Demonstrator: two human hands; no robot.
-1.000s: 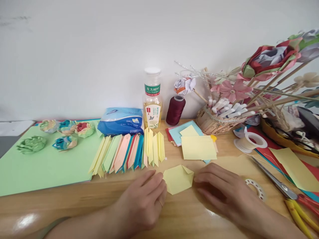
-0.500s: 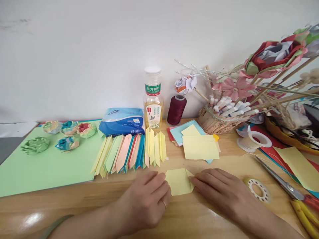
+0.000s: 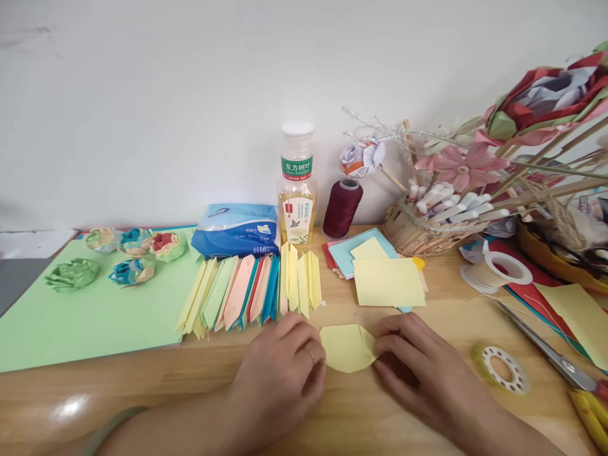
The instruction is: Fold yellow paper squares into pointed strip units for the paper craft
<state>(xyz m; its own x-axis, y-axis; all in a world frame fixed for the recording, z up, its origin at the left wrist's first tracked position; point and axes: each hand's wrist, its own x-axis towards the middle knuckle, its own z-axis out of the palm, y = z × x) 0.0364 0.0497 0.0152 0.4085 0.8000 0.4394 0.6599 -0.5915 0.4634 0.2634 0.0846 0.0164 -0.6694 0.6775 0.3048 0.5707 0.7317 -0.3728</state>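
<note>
A small yellow paper (image 3: 349,348) with folded corners lies at the front of the table, between my two hands. My left hand (image 3: 282,367) has its fingers curled at the paper's left edge, with a ring on one finger. At the right edge, the fingertips of my right hand (image 3: 418,361) pinch the paper's folded corner. Behind my left hand stands a row of folded paper strips (image 3: 237,291) in yellow, green, pink, red and blue. A stack of yellow sheets (image 3: 389,282) rests behind the paper.
Paper flowers (image 3: 71,274) sit on green sheets (image 3: 118,316) at the left. Along the wall are a tissue pack (image 3: 236,231), a bottle (image 3: 297,183), purple thread (image 3: 342,208) and a basket (image 3: 413,231). Scissors (image 3: 546,345), a tape roll (image 3: 501,368) and a white spool (image 3: 496,269) lie right.
The view has shifted slightly, so most things appear a little further right. My right hand's fingers have lifted and curled at the paper's right edge, and the paper's lower corners now look folded or bent.
</note>
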